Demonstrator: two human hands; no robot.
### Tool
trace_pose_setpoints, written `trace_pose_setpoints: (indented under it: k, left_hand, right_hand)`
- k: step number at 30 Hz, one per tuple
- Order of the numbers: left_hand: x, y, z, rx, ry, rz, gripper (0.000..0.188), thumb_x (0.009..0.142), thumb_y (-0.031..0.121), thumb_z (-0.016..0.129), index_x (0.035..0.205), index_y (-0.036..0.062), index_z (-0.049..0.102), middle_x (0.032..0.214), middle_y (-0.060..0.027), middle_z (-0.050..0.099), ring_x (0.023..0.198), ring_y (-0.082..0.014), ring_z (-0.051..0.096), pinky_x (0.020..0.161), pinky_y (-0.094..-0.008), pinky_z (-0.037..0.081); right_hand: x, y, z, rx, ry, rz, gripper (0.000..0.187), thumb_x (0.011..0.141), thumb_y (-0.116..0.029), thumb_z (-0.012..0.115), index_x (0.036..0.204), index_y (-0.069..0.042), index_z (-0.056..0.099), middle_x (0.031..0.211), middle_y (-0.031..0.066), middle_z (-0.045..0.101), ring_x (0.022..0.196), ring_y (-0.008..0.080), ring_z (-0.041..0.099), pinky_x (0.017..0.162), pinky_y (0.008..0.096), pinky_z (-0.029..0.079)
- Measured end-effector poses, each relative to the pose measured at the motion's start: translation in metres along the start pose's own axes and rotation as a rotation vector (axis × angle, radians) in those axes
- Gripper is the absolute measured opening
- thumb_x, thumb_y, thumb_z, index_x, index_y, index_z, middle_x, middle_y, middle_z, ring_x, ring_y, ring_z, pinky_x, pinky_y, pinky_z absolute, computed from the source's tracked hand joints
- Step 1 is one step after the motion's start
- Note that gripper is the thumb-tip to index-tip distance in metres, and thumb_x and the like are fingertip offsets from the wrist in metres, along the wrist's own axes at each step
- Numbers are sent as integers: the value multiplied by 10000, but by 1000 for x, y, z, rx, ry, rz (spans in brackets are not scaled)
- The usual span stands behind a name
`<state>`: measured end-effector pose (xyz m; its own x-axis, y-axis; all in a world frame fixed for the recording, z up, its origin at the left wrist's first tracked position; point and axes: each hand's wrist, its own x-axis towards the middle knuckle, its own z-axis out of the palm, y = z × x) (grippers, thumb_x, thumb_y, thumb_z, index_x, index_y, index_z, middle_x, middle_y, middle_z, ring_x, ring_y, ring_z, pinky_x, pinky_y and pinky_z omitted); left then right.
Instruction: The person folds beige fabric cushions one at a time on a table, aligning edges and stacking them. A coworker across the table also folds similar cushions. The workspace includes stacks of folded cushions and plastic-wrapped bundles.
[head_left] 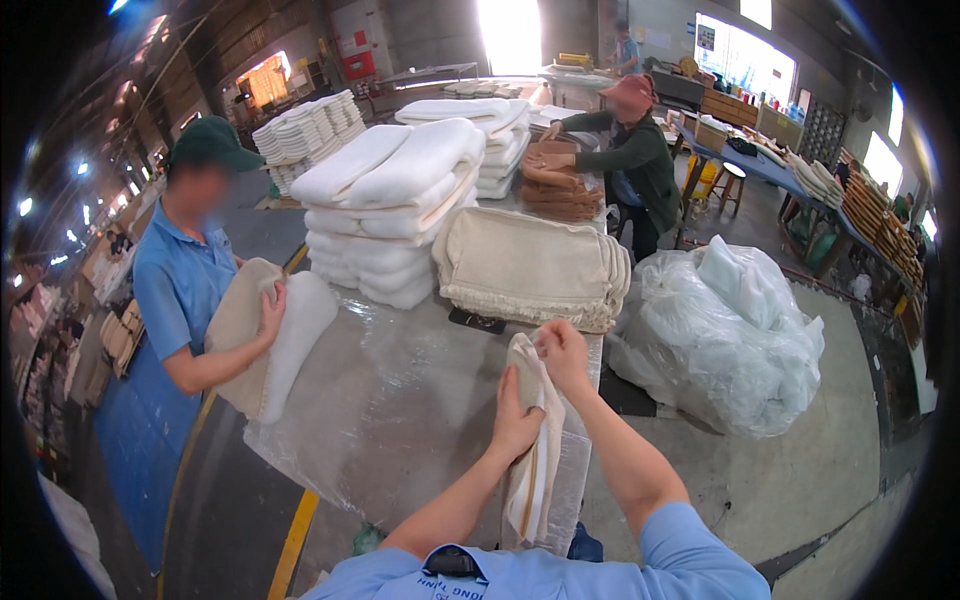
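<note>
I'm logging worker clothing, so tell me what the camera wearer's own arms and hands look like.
Both forearms are bare, and the left hand and right hand wear no gloves. Short light blue sleeves cover the upper arms, part of a light blue collared shirt. No watch or jewellery shows.

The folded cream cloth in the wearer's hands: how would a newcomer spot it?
Start at the plastic-covered table. At its near right edge, the cream cloth hangs between the left hand and right hand. Unlike the fringed beige stack lying behind it, it is single, held and draped downward.
</note>
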<state>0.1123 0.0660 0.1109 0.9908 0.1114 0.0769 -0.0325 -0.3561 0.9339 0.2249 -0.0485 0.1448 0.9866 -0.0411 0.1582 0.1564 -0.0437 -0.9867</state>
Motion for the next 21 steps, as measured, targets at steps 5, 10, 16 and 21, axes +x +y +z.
trace_pose_setpoints:
  k: [5,10,16,21]
  left_hand:
    - [2,-4,-8,-23,94,65,889,893,62,676,1676,-3,261,1701,-285,298,1595,-396,294,1308,-433,249]
    - [-8,11,-7,-187,270,163,630,999,83,659,1599,38,474,1540,-244,566,1387,-359,586,1150,-417,460]
    - [-18,16,-5,-83,320,151,334,1062,76,614,1375,73,729,1150,-181,788,1010,-259,769,925,-344,576]
    - [-21,2,-18,-273,369,20,272,1069,102,638,1303,68,771,1138,-170,811,1014,-150,745,919,-322,576]
  right_hand:
    - [3,-31,-5,393,-34,-2,86,1044,-103,676,1055,-20,696,902,25,715,798,133,692,752,286,573]
    - [-54,-11,-7,-65,-166,-31,131,970,-136,758,1012,-12,756,1090,76,718,1014,215,704,904,345,558]
    - [-92,4,6,-37,-44,-48,171,1005,-144,706,962,5,776,1386,154,629,1299,288,604,1102,378,460]
    - [-106,10,27,-254,-59,-170,238,1075,-162,589,1134,25,724,1447,176,614,1340,286,577,1129,394,439]
